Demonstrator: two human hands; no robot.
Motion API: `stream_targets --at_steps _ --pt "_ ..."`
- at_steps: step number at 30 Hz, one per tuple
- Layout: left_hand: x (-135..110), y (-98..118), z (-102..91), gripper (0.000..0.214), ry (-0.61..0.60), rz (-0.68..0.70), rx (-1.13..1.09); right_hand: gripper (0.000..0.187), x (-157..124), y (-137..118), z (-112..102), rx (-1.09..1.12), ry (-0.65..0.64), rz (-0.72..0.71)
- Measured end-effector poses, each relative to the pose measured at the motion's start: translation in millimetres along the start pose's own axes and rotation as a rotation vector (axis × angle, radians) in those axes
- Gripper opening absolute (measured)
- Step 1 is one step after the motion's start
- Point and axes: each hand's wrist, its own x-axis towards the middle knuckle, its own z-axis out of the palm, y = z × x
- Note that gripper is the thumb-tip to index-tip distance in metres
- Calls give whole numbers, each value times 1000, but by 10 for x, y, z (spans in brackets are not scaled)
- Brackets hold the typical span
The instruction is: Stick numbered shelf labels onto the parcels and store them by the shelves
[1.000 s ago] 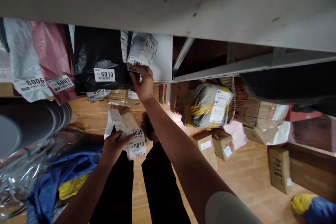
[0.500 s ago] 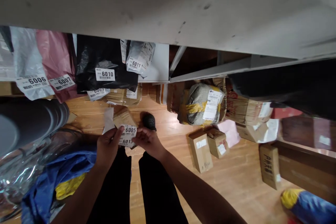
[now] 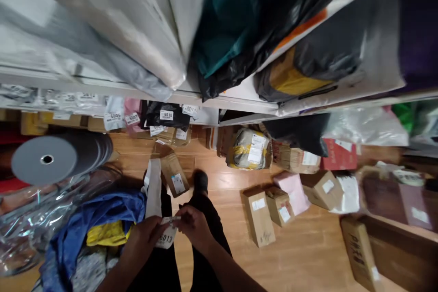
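A strip of white number labels (image 3: 165,238), with "6013" readable on it, is held low in front of my legs. My left hand (image 3: 146,233) is closed on the strip's left side. From behind that hand a long blank white length (image 3: 154,187) of the strip runs upward. My right hand (image 3: 195,227) pinches the upper right edge of the labels, fingertips close to the left hand's thumb. Whether a label there has come off its backing, I cannot tell. A brown cardboard box (image 3: 175,173) with a label lies on the floor beyond my hands.
Shelves ahead hold bagged parcels, among them a black bag (image 3: 166,115) labelled 6010. Cardboard boxes (image 3: 259,219) stand on the wooden floor to the right. At left are a grey stack of round discs (image 3: 44,159) and a blue sack (image 3: 99,210).
My view has pulled back, bringing the upper shelf's parcels into sight. Both hands sit lower in the picture, and the 6005 label, readable before, is now turned or covered near my right fingertips.
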Motion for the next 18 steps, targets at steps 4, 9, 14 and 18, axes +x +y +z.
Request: stream_targets --at_steps 4,9,14,18 --pt "-613 -174 332 38 172 -118 -29 29 -245 175 34 -91 -78 31" --pt "-1204 -316 1280 36 345 -494 -30 8 -452 499 -229 -413 -270 -21" --pt "-1454 -425 2126 34 133 -743 -24 8 -269 992 -764 -600 -492 -65" --pt "-1671 -938 2619 36 -99 -817 -72 9 340 1522 -1240 -666 -127 -52"
